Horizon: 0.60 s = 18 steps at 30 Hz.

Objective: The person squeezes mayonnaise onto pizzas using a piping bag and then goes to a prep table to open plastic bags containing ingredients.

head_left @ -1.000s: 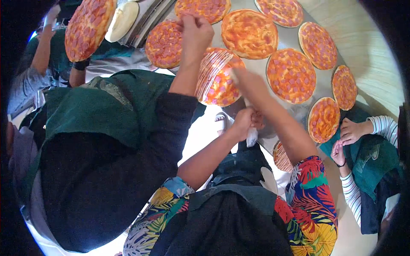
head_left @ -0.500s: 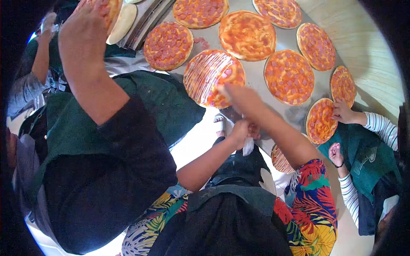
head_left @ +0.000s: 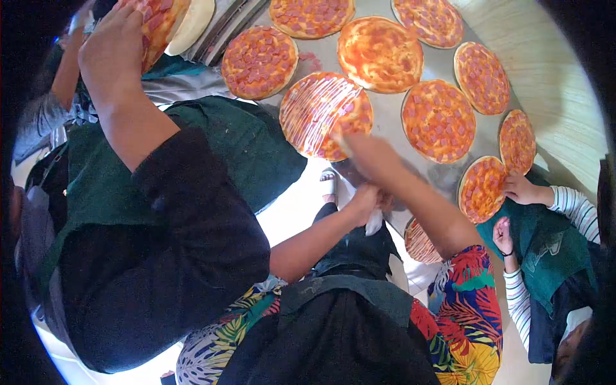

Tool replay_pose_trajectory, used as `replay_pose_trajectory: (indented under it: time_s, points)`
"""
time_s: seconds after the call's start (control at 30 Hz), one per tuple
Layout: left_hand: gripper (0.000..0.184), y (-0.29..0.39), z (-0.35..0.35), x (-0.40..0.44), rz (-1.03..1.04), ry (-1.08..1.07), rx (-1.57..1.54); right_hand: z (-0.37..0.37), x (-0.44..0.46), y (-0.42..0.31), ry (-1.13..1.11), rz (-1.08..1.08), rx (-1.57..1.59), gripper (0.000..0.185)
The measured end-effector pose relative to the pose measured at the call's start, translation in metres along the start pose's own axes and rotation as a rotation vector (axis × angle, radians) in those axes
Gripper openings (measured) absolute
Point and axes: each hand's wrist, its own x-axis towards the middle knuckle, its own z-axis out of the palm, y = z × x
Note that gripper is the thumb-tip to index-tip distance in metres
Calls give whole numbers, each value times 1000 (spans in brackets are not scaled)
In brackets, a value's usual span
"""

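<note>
My right hand, blurred, is closed over the lower right edge of a pizza striped with white sauce. What its fingers hold cannot be made out. Lower down, my left hand is closed around a whitish, crumpled plastic bag, whose end hangs below the fist. My right forearm crosses just beside that hand and hides part of it. The white stripes cover most of this pizza, while its lower right shows bare sauce and pink ham cubes.
Several ham-topped pizzas lie around on the metal table; one shows mostly sauce. At left, a co-worker's hand holds up a pizza. At right, another person's hand touches a pizza near the edge.
The white stripes reach slightly farther right across the pizza. My right hand has shifted slightly right and down. The co-worker's raised hand at left has moved left, and the view has shifted a little.
</note>
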Motion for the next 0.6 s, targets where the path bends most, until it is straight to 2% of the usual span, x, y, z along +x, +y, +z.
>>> replay_pose_trajectory:
  time_s: [0.03,0.07,0.13,0.17,0.2,0.27,0.3,0.33,0.4,0.43,0.47,0.53,0.6]
  points:
    - [17,-6,-7,-7,-26,13,14,8,-5,-7,-117,-48,-58,26]
    - [19,-9,-13,-10,-55,27,27,11,-5,-5,-117,-45,-54,26]
    - [19,-13,-19,-2,-38,-43,39,16,-8,-1,66,-168,-26,15]
    - [19,-10,-20,2,-14,-116,49,7,-1,7,39,-82,-23,14]
    - [19,-1,-13,4,-10,-116,51,-3,5,19,42,-85,-25,14]
    - [17,16,3,14,38,-116,-34,-22,10,38,419,-9,89,12]
    - [17,17,-1,27,4,-251,-103,-24,9,38,416,-10,82,12]
    - [17,12,0,27,7,-255,-108,-25,7,36,385,26,48,14]
    - [19,0,3,15,55,-88,0,-21,1,25,359,55,15,15]
    - [22,-6,4,7,46,24,23,-8,-7,13,192,11,-4,15]
    - [22,-13,-1,2,46,26,29,1,-11,4,24,-31,-20,15]
    - [22,-27,-14,-3,-26,-32,40,9,-15,-4,-61,-61,-53,15]
    - [19,-30,-14,5,-34,6,42,7,-14,-1,-149,-93,-89,14]
